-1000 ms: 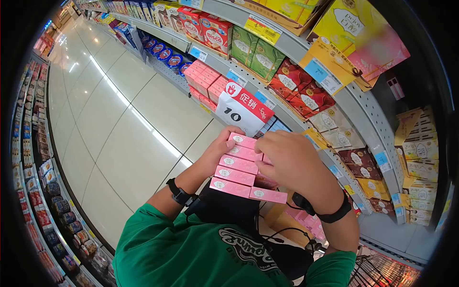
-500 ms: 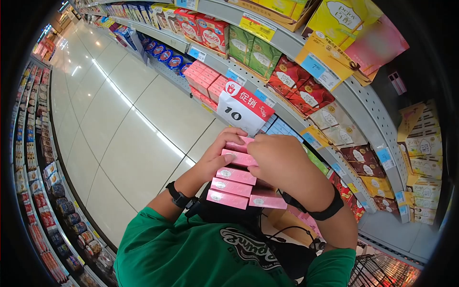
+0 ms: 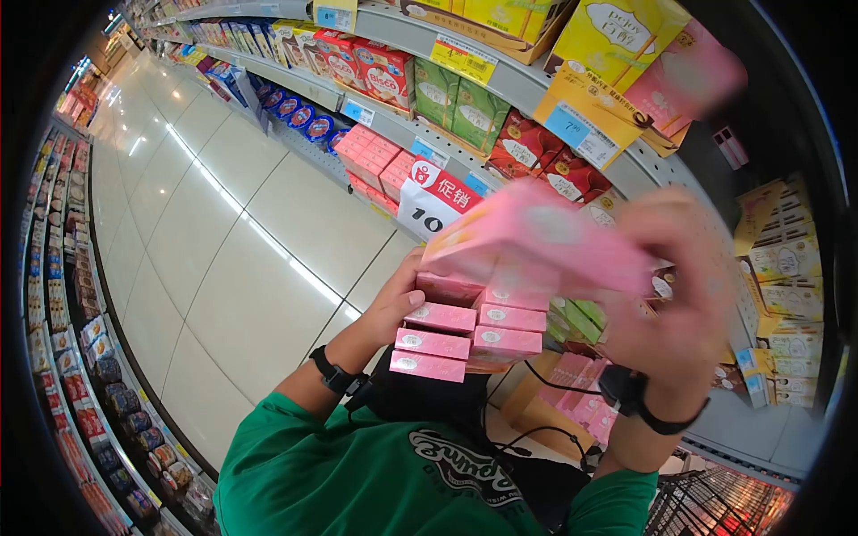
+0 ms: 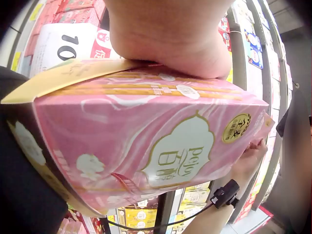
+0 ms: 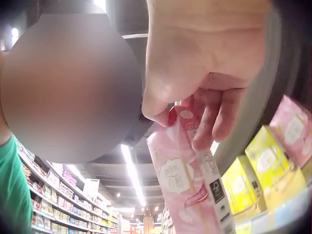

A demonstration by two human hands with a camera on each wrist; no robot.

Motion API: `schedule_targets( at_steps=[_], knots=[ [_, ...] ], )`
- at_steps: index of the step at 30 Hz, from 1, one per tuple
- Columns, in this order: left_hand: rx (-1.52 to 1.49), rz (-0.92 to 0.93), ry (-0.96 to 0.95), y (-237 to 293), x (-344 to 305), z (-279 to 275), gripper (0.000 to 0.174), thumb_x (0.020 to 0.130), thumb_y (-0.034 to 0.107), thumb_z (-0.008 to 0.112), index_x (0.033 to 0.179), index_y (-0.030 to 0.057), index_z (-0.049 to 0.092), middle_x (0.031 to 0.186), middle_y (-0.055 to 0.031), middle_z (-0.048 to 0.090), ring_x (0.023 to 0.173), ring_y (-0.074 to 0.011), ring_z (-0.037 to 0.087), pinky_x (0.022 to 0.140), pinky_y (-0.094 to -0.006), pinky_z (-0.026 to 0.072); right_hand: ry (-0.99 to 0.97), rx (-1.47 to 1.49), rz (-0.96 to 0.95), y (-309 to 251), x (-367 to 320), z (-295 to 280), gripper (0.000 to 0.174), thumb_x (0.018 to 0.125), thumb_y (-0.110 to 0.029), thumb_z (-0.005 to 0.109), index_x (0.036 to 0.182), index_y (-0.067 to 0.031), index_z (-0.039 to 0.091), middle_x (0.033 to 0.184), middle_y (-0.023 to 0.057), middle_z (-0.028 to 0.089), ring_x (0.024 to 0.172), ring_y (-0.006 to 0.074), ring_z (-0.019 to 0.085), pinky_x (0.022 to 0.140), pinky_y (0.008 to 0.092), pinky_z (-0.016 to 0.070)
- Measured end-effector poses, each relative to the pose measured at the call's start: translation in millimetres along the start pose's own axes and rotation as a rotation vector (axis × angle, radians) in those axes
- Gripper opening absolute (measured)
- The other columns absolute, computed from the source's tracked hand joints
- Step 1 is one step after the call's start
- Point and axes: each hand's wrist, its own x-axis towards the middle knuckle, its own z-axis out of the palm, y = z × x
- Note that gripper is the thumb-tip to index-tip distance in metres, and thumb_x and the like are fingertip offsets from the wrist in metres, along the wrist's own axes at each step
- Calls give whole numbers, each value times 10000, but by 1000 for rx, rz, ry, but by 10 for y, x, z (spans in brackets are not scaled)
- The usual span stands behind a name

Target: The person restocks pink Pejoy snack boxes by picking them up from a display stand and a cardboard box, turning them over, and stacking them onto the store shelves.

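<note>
In the head view my left hand (image 3: 398, 299) holds the side of a group of slim pink Pejoy boxes (image 3: 435, 317), its thumb on the near edge. They stand in two rows in front of my chest. My right hand (image 3: 675, 277), blurred, is raised to the right of the group. It pinches one end of a pink Pejoy box (image 5: 178, 180), seen close in the right wrist view with a white oval label and a printed side. A large pink Pejoy carton (image 4: 117, 141) with a yellow flap fills the left wrist view, below my left wrist.
Shelves of snack boxes run along the right, with green boxes (image 3: 456, 107) and yellow boxes (image 3: 617, 36). A sale sign (image 3: 433, 201) hangs beyond my left hand. An open cardboard box (image 3: 527, 406) sits below my right forearm. A wire cart (image 3: 706, 500) stands at lower right.
My right hand has lifted away from the boxes toward the upper right, taking a pink box with it. A gap shows at the far end of the left row. My left hand keeps its hold.
</note>
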Motion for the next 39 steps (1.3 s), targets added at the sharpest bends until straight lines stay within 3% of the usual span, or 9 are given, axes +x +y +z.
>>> schedule_targets(
  at_steps=[3, 6, 8, 12, 22, 27, 32, 37, 39],
  knots=[
    [114, 105, -24, -12, 40, -52, 457, 919, 433, 471, 1186, 61, 471, 1255, -166, 427, 1208, -296, 410, 1052, -409, 289, 353, 124, -94, -49, -174, -408, 387, 776, -150, 676, 1076, 54, 542, 1000, 179, 605, 875, 237, 612, 753, 332, 513],
    [74, 111, -17, -97, 10, -67, 427, 912, 387, 477, 1190, 63, 470, 1258, -166, 422, 1197, -295, 415, 1053, -407, 289, 531, -54, -158, 19, -242, -800, 475, 804, -212, 712, 1134, 67, 514, 1075, 209, 600, 957, 246, 598, 841, 359, 493],
    [39, 99, -7, -71, 1, -53, 399, 890, 324, 477, 1191, 63, 467, 1258, -154, 419, 1210, -281, 410, 1051, -395, 303, 581, -131, -223, 82, -197, -863, 437, 802, -115, 717, 1148, 60, 516, 1132, 212, 589, 993, 233, 602, 865, 345, 498],
    [-10, 76, 23, -85, -33, -87, 387, 861, 273, 475, 1187, 64, 467, 1264, -144, 415, 1220, -271, 406, 1051, -392, 310, 546, -282, -163, 280, -63, -836, 392, 748, 130, 653, 1115, 49, 542, 1103, 156, 615, 938, 169, 624, 839, 269, 506],
    [-130, 52, 25, -46, -109, -107, 381, 854, 260, 484, 1179, 62, 468, 1268, -126, 394, 1235, -260, 398, 1061, -384, 311, 493, -403, 156, 490, 182, -910, 275, 804, 7, 676, 1063, 12, 586, 953, 71, 645, 833, 91, 638, 745, 212, 504],
    [-58, 93, 6, -66, -110, -171, 399, 883, 318, 501, 1187, 63, 465, 1256, -124, 392, 1220, -246, 414, 1049, -376, 326, 444, -45, 193, 883, 442, -963, 329, 844, -62, 685, 1146, 14, 579, 1013, 72, 629, 761, 60, 573, 683, 197, 483],
    [-67, 97, 6, 8, -108, -192, 407, 912, 364, 499, 1189, 68, 460, 1256, -130, 391, 1219, -245, 424, 1045, -379, 338, 303, -245, 217, 1299, 584, -938, 562, 737, -116, 730, 1271, -82, 555, 1084, 84, 572, 893, 150, 560, 722, 268, 489],
    [-130, 82, 28, -13, -118, -237, 429, 909, 382, 519, 1194, 70, 452, 1272, -128, 384, 1235, -259, 427, 1050, -398, 351, 451, -549, 84, 1223, 610, -694, 636, 720, -160, 755, 1312, -108, 528, 1155, 120, 533, 1013, 231, 547, 850, 320, 475],
    [-184, 64, 46, -2, -117, -220, 427, 900, 369, 526, 1194, 69, 448, 1276, -129, 379, 1236, -268, 437, 1044, -412, 370, 541, -470, 247, 1194, 585, -597, 736, 729, -187, 771, 1376, -77, 437, 1200, 144, 530, 1106, 255, 539, 926, 336, 451]
  ],
)
